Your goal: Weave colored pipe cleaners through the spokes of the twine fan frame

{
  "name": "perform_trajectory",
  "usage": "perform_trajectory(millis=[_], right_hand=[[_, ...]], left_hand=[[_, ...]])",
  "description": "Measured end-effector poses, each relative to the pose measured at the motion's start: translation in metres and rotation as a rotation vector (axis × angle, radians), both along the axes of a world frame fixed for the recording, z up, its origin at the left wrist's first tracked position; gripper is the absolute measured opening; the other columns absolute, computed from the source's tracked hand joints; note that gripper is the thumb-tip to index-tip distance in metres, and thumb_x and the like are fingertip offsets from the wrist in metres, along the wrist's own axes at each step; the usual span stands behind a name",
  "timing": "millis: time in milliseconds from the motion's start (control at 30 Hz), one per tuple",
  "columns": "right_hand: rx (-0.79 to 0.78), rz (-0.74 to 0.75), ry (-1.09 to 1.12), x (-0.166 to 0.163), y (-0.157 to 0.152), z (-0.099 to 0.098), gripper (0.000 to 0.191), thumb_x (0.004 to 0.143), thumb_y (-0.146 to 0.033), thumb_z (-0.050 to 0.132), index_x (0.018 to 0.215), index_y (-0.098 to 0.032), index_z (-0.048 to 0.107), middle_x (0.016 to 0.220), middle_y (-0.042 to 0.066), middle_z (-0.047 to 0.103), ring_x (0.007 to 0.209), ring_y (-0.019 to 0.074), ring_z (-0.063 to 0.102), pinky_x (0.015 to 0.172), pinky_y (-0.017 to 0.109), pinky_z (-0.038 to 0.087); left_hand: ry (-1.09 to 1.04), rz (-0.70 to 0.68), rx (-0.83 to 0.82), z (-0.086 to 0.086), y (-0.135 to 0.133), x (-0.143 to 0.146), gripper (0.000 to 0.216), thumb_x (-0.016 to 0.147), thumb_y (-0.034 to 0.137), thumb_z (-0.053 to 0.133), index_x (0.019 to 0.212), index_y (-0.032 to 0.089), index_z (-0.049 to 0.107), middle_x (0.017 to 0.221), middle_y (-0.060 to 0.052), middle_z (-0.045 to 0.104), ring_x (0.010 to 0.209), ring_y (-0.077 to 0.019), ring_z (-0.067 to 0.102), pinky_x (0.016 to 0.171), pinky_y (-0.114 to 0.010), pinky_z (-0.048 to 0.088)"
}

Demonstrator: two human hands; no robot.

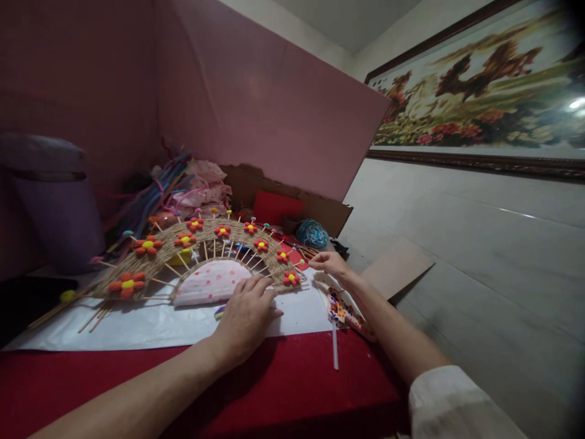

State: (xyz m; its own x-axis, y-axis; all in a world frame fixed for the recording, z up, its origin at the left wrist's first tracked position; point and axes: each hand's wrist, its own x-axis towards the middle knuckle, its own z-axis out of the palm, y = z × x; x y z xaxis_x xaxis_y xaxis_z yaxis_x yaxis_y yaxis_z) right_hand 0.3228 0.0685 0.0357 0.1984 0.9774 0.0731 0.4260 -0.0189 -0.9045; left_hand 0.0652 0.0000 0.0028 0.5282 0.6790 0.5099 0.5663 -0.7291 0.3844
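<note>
A fan-shaped woven craft with orange clay flowers and thin sticks tipped with coloured balls lies on white sheeting. Its inner half-circle is pale cloth with reddish dots. My left hand rests at the right end of that half-circle, fingers stretched over its edge and thumb apart. Just beyond the fan's right end, my right hand has its fingertips pinched together near a ball-tipped stick; whatever is between them is too small to make out. Below my right wrist lies a flower-patterned piece with a translucent stick.
Behind the fan are a blue yarn ball, red card, pink crumpled material and coloured pipe cleaners. A purple tumbler stands at left. Red cloth covers the table's front; brown board leans at right.
</note>
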Motion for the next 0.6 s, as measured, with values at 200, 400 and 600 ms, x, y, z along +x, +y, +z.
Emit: perform_trajectory(millis=[200, 400, 600], right_hand=[[-0.11, 0.094, -0.087, 0.008, -0.005, -0.005, 0.023, 0.045, -0.029, 0.079, 0.054, -0.013, 0.064, 0.044, -0.003, 0.053, 0.041, 0.0072, 0.041, 0.042, 0.023, 0.028], [-0.111, 0.116, -0.103, 0.016, -0.003, -0.02, 0.03, 0.046, -0.036, 0.08, 0.057, -0.012, 0.066, 0.045, -0.002, 0.054, 0.042, 0.007, 0.041, 0.041, 0.022, 0.028], [-0.108, 0.119, -0.093, 0.021, -0.003, -0.031, 0.035, 0.048, -0.041, 0.079, 0.061, -0.011, 0.067, 0.046, 0.0, 0.055, 0.04, 0.0066, 0.039, 0.039, 0.022, 0.025]], left_hand=[[0.076, 0.07, 0.007, -0.007, 0.007, -0.003, 0.019, 0.079, 0.031, 0.058, 0.094, 0.02, 0.061, 0.123, -0.012, 0.053, 0.12, -0.032, 0.037, 0.101, -0.048, 0.021], [0.087, 0.07, 0.011, -0.007, 0.008, -0.002, 0.018, 0.077, 0.034, 0.062, 0.089, 0.02, 0.063, 0.12, -0.011, 0.054, 0.117, -0.0313, 0.041, 0.101, -0.048, 0.02], [0.093, 0.069, 0.004, -0.007, 0.008, -0.002, 0.019, 0.076, 0.036, 0.062, 0.087, 0.021, 0.063, 0.12, -0.01, 0.054, 0.116, -0.031, 0.041, 0.101, -0.048, 0.02]])
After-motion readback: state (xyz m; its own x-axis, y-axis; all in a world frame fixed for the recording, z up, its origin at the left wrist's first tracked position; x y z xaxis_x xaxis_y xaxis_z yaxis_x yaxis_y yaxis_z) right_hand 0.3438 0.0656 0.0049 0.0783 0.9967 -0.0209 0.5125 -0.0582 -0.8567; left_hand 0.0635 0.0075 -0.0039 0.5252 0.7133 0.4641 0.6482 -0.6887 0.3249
